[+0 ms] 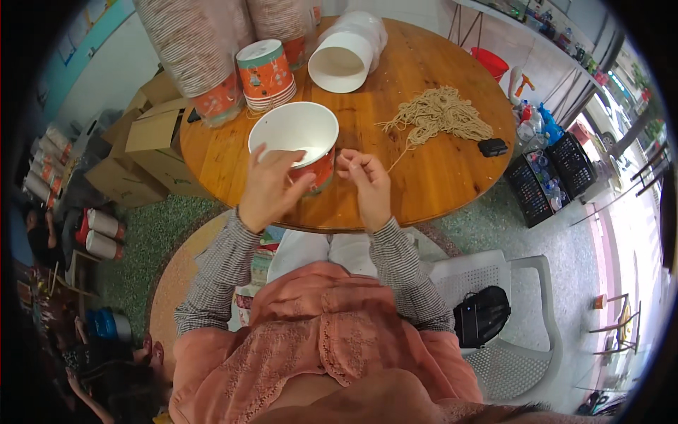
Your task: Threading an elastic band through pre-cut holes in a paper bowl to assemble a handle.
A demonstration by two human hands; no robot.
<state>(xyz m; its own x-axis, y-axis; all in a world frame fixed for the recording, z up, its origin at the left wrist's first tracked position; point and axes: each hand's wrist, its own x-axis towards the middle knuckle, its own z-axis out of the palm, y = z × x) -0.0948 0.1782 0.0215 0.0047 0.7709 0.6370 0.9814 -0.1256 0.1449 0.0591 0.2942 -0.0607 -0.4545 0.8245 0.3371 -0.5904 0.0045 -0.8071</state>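
A paper tub [319,177], white inside with an orange and green printed outside, stands near the table's front edge, its mouth tilted toward me. My left hand [272,189] is at its near left side, thumb and fingers spread apart with a gap between them. My right hand [367,185] is just right of the tub, thumb and fingertips pinched together. A strand of beige string [401,159] runs from a loose heap of string [445,116] down to the right hand; the pinched end itself is too small to make out.
Behind the tub are a short stack of printed tubs [267,74], tall bagged stacks [176,42] and a white tub lying on its side [342,60]. A small black object [493,147] lies near the round wooden table's [424,191] right edge. Cardboard boxes [159,134] stand left; a white chair [522,364] is at right.
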